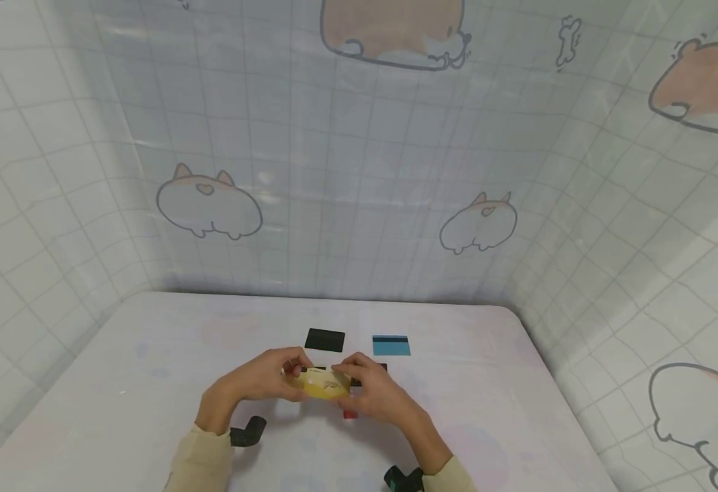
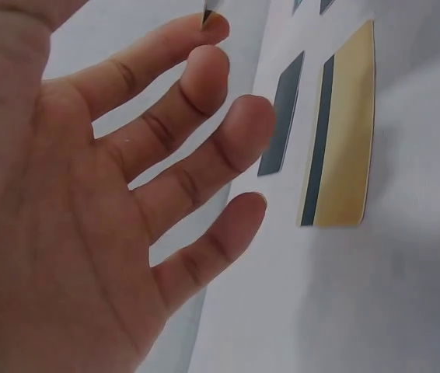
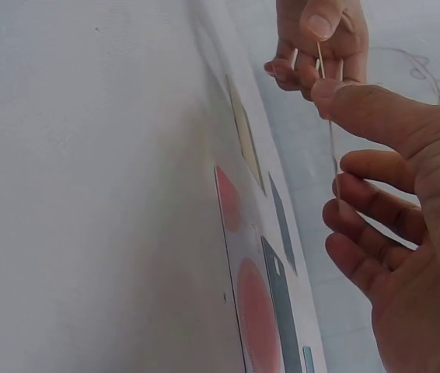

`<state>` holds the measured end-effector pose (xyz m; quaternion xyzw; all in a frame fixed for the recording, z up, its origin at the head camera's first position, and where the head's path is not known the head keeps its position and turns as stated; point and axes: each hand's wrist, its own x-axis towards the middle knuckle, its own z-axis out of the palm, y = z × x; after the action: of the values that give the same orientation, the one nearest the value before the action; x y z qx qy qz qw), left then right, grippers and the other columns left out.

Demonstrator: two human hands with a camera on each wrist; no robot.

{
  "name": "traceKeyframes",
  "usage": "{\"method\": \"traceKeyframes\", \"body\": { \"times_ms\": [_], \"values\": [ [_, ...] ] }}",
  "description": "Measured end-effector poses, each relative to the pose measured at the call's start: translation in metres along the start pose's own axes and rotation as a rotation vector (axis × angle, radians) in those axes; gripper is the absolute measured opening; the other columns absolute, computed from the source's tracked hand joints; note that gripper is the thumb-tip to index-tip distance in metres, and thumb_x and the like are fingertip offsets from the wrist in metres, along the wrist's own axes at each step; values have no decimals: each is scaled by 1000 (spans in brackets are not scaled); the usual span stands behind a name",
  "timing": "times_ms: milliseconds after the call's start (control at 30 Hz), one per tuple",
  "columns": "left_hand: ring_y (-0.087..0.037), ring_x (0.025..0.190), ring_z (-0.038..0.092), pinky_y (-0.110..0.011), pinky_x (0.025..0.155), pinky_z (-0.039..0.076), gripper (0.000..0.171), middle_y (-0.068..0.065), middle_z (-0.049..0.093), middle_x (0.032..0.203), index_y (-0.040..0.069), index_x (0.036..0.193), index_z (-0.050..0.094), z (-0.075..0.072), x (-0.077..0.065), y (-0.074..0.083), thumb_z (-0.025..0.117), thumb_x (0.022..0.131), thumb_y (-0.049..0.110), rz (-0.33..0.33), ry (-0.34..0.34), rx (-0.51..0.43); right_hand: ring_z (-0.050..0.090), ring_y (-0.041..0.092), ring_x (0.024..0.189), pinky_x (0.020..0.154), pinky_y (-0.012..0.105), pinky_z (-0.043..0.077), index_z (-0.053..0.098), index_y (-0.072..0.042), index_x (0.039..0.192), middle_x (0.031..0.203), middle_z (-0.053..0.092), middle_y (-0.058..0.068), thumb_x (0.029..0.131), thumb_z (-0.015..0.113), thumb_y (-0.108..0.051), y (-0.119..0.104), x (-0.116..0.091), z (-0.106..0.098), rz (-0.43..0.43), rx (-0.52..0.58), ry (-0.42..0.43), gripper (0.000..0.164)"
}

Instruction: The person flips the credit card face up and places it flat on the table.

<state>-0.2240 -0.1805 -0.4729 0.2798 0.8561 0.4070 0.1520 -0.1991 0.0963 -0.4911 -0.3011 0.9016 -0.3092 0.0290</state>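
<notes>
Between both hands a thin yellow card (image 1: 325,386) is held up over the table. My left hand (image 1: 275,376) pinches its left end; in the left wrist view only a corner of the card shows at a fingertip of the left hand (image 2: 127,155). On the other end, my right hand (image 1: 380,393) pinches the card with thumb and fingers. The right wrist view shows the held card (image 3: 332,144) edge-on, running from the right hand (image 3: 414,194) to the left hand (image 3: 321,50). Another yellow card (image 2: 348,132) with a dark stripe lies on the table below.
Farther back on the white table (image 1: 168,328) lie a black card (image 1: 325,340) and a blue card (image 1: 391,347) with a dark stripe. Under my right hand a red-and-white card (image 3: 255,311) lies beside a dark card (image 3: 281,303). Patterned sheeting (image 1: 359,171) surrounds the table.
</notes>
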Motion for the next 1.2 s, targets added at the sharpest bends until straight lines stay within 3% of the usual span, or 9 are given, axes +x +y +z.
{"method": "traceKeyframes", "body": {
  "times_ms": [233,433,667,967,1067,1200],
  "values": [
    [-23,90,54,-29,69,44,45,-3,59,95,21,114,66,-11,-10,-7,87,76,35,-42,-15,2,55,9,109,90,27,50,65,-18,134,123,56,-9,83,83,-38,-4,3,8,23,-10,-30,58],
    [-21,84,52,-31,64,44,44,-9,59,98,16,111,67,-16,-17,-11,88,74,25,-109,-89,-66,51,3,99,80,21,48,63,-21,136,121,54,-10,80,84,-42,-11,4,22,70,-13,-99,63],
    [-21,82,52,-31,65,44,43,-10,57,94,14,109,65,-17,-17,-12,88,73,20,-122,-131,-75,47,0,95,74,18,46,62,-25,136,119,53,-14,77,85,-48,-14,5,31,98,-71,-100,67],
    [-21,79,51,-33,65,41,45,-9,56,90,15,109,66,-16,-17,-11,90,70,20,-186,-115,-32,49,4,101,85,21,49,66,-24,130,117,55,-11,78,84,-47,-15,6,35,110,-113,-105,59],
    [-19,76,51,-32,65,39,46,-7,56,85,15,108,66,-14,-17,-11,91,69,20,-211,-107,1,50,4,106,95,26,49,67,-28,128,115,54,-14,79,83,-50,-12,6,41,130,-151,-120,56],
    [-17,71,50,-31,64,37,46,-3,54,79,15,105,65,-12,-17,-13,92,67,17,-231,-98,36,51,5,111,111,37,41,66,-32,128,111,53,-17,79,82,-51,-9,7,45,144,-184,-134,54]
  ]
}}
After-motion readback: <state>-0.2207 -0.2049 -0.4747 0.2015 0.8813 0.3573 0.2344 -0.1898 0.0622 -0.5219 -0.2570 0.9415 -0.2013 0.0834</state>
